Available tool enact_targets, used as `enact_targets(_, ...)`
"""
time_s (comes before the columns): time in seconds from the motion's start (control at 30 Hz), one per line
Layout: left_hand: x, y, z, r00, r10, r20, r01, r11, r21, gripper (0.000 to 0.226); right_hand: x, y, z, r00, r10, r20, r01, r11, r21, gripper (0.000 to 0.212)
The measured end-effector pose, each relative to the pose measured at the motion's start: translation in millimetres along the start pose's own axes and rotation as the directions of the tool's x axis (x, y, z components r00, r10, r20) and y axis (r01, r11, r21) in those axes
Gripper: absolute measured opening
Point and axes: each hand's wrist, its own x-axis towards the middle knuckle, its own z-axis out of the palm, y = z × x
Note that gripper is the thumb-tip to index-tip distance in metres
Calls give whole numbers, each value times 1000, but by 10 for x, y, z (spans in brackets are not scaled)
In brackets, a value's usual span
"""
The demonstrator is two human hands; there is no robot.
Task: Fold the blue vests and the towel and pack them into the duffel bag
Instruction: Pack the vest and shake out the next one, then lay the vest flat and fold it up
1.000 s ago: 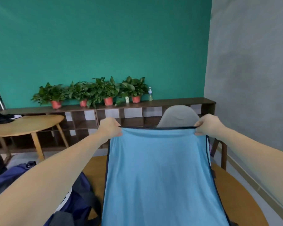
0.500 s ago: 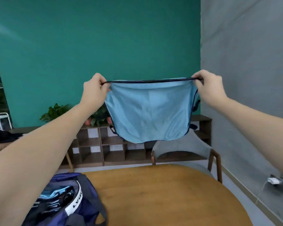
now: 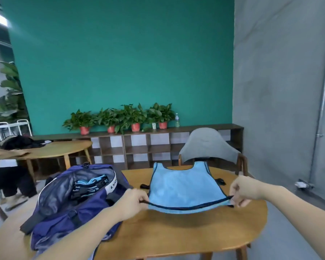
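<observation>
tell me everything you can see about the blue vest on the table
The blue vest is light blue, thin-looking fabric with dark trim and a scooped neck facing the chair. It lies spread on the wooden table, right of the duffel bag. The left hand and right hand pinch its near hem, lifted slightly.

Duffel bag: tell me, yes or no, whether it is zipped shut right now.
No. The duffel bag lies open on the table, with blue and black items visible inside its mouth.

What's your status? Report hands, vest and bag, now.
Left hand and right hand pinch the hem of the blue vest. Vest spread on the table, hem lifted. Duffel bag open beside it, nothing in the way.
</observation>
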Motion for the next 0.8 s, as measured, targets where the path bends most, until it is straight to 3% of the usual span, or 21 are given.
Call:
enact_targets(0.07,-150,-78,141,991,-31,131,27,999,30,17,-136,85,88,996,31,80,-32,999,5,20)
enact_targets(0.13,-211,-126,201,982,-73,173,77,997,-13,16,-249,107,100,993,35,111,-38,999,26,21)
enact_targets(0.27,-186,-70,137,986,-84,144,123,950,-286,33,-346,82,-11,996,50,71,-54,998,46,26)
enact_targets(0.37,-36,-15,66,993,-77,91,107,913,-394,28,-239,104,-102,998,62,-25,-60,994,89,27)
enact_targets(0.5,353,-15,103,992,-117,-49,91,927,-363,23,90,172,-170,984,107,-144,-97,993,71,30)
enact_targets(0.6,732,-50,207,981,-151,-126,110,953,-282,22,412,245,-130,964,129,-232,-132,991,2,15)
enact_targets(0.7,1070,-140,439,970,-178,-166,146,971,-191,12,805,371,-3,947,102,-303,-165,968,-189,9)
enact_targets(0.73,1158,-178,546,969,-195,-154,166,969,-183,10,928,404,73,951,99,-292,-177,952,-251,10)
enact_targets(0.8,1303,-246,784,966,-226,-126,210,969,-131,33,1151,447,270,965,112,-239,-183,936,-300,30)
